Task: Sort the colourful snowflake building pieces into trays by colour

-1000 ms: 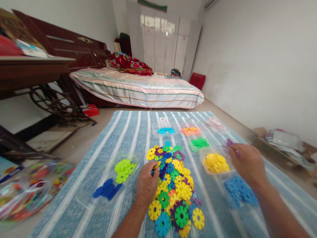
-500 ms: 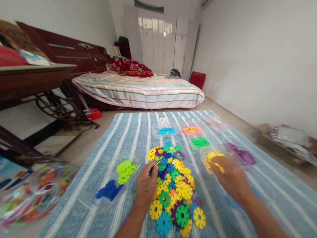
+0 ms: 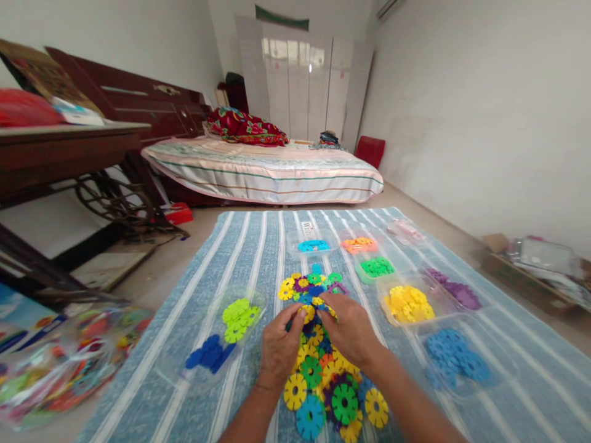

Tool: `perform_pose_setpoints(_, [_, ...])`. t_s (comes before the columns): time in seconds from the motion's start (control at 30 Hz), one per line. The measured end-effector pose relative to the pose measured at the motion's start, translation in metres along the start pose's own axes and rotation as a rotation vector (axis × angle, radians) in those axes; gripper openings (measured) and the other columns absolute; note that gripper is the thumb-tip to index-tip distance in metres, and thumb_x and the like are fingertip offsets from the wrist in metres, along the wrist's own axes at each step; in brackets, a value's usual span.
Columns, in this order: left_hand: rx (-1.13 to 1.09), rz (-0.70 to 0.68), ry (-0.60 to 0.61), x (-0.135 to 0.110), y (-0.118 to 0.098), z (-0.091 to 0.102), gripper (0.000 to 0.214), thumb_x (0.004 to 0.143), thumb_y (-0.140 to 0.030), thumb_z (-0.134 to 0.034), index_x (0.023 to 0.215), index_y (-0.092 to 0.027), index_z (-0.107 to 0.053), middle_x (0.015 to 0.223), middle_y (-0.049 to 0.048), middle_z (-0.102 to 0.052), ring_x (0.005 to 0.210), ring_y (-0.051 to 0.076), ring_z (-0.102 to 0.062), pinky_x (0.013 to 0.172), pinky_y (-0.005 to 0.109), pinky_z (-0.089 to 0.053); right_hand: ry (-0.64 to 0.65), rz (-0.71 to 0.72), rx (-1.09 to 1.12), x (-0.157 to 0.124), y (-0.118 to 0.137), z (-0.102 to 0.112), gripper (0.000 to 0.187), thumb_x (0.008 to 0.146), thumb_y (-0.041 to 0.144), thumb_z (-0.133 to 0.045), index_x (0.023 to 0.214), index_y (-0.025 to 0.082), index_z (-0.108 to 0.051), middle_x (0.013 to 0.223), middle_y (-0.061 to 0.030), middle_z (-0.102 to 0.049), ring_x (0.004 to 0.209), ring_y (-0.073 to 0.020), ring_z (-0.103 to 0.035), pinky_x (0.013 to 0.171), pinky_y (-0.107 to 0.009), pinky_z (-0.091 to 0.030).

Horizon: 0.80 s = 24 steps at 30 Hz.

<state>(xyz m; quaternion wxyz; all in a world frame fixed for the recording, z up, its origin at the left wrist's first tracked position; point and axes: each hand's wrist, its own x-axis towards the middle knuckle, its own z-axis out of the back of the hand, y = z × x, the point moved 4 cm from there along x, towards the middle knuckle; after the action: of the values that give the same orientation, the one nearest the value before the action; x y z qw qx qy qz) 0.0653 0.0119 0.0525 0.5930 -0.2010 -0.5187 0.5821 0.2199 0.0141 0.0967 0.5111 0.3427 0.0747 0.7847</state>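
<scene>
A mixed pile of notched plastic flower discs (image 3: 311, 370) in yellow, green, blue and purple lies on the striped cloth before me. My left hand (image 3: 281, 341) is over its left side, closed with thumb and finger pinching a yellow flower disc (image 3: 308, 314). My right hand (image 3: 349, 326) is close beside it over the pile, fingers bent together, and what they grip is hidden. To the right, a clear tub holds yellow discs (image 3: 409, 304). Nearer me, another has blue discs (image 3: 455, 357).
Lime green discs (image 3: 239, 320) and dark blue discs (image 3: 210, 354) sit in a clear tray at left. Farther off are tubs of light blue (image 3: 314, 246), orange (image 3: 359, 245), green (image 3: 377, 267) and purple discs (image 3: 462, 295). A bed (image 3: 263, 169) stands beyond the cloth.
My right hand has moved left from the tub of yellow discs to the pile, beside my left hand. The yellow discs and the blue tub are now uncovered.
</scene>
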Motion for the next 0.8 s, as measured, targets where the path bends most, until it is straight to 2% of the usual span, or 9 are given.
perform_pose_setpoints(0.1, [-0.015, -0.055, 0.036, -0.002, -0.004, -0.002, 0.025, 0.083, -0.038, -0.054, 0.091, -0.022, -0.071, 0.09, 0.0023, -0.074, 0.084, 0.019, -0.069, 0.081, 0.032, -0.056, 0.038, -0.015, 0.07, 0.006, 0.001, -0.008, 0.023, 0.083, 0.015, -0.051, 0.099, 0.02, -0.066, 0.094, -0.0065, -0.071, 0.089, -0.0206, -0.066, 0.079, -0.031, -0.049])
perform_pose_setpoints(0.23, [-0.001, -0.109, 0.104, -0.005, -0.01, -0.005, 0.025, 0.085, -0.038, -0.052, 0.091, -0.022, -0.071, 0.09, 0.0032, -0.074, 0.083, 0.018, -0.069, 0.081, 0.032, -0.056, 0.088, -0.037, 0.181, 0.006, 0.001, -0.011, 0.022, 0.082, 0.011, -0.049, 0.074, 0.023, -0.066, 0.071, 0.0012, -0.068, 0.068, -0.0142, -0.063, 0.064, -0.023, -0.046])
perform_pose_setpoints(0.37, [0.023, -0.176, 0.118, -0.007, -0.016, -0.007, 0.024, 0.086, -0.037, -0.053, 0.091, -0.021, -0.07, 0.089, 0.0035, -0.073, 0.083, 0.017, -0.068, 0.08, 0.03, -0.055, 0.072, -0.067, 0.214, 0.001, -0.004, 0.001, 0.02, 0.082, 0.014, -0.05, 0.072, 0.023, -0.065, 0.067, 0.003, -0.066, 0.064, -0.0132, -0.061, 0.06, -0.022, -0.044])
perform_pose_setpoints(0.47, [0.079, -0.202, 0.041, -0.005, -0.015, -0.005, 0.023, 0.086, -0.036, -0.052, 0.093, -0.02, -0.068, 0.09, 0.0044, -0.072, 0.085, 0.017, -0.067, 0.083, 0.031, -0.054, -0.029, -0.084, 0.098, -0.002, -0.018, 0.027, 0.022, 0.084, 0.019, -0.047, 0.075, 0.023, -0.066, 0.072, 0.0011, -0.068, 0.068, -0.015, -0.063, 0.064, -0.024, -0.045])
perform_pose_setpoints(0.6, [0.182, -0.195, -0.065, -0.001, -0.002, -0.002, 0.023, 0.085, -0.033, -0.051, 0.095, -0.019, -0.066, 0.096, 0.0069, -0.071, 0.095, 0.02, -0.065, 0.092, 0.037, -0.051, -0.302, -0.19, -0.239, -0.01, -0.051, 0.077, 0.026, 0.087, 0.026, -0.044, 0.08, 0.019, -0.068, 0.077, -0.0068, -0.07, 0.074, -0.0215, -0.064, 0.072, -0.033, -0.047])
perform_pose_setpoints(0.67, [0.223, -0.191, -0.085, 0.0, 0.004, -0.002, 0.024, 0.084, -0.032, -0.051, 0.095, -0.018, -0.066, 0.1, 0.0084, -0.07, 0.099, 0.022, -0.064, 0.094, 0.039, -0.05, -0.392, -0.226, -0.381, -0.017, -0.062, 0.094, 0.029, 0.088, 0.029, -0.043, 0.081, 0.017, -0.068, 0.078, -0.0104, -0.07, 0.075, -0.0247, -0.064, 0.073, -0.037, -0.047])
perform_pose_setpoints(0.73, [0.257, -0.183, -0.071, 0.002, 0.008, -0.004, 0.023, 0.084, -0.031, -0.051, 0.095, -0.018, -0.066, 0.103, 0.0091, -0.069, 0.102, 0.023, -0.063, 0.096, 0.041, -0.049, -0.423, -0.205, -0.401, -0.024, -0.063, 0.099, 0.029, 0.089, 0.031, -0.044, 0.082, 0.016, -0.068, 0.079, -0.0116, -0.07, 0.075, -0.0255, -0.064, 0.073, -0.039, -0.048])
perform_pose_setpoints(0.8, [0.277, -0.171, -0.049, 0.002, 0.01, -0.006, 0.023, 0.083, -0.03, -0.051, 0.095, -0.019, -0.066, 0.106, 0.0091, -0.069, 0.104, 0.023, -0.062, 0.097, 0.042, -0.048, -0.387, -0.136, -0.301, -0.032, -0.056, 0.089, 0.026, 0.089, 0.031, -0.046, 0.083, 0.018, -0.067, 0.082, -0.0101, -0.07, 0.078, -0.0238, -0.064, 0.075, -0.038, -0.049])
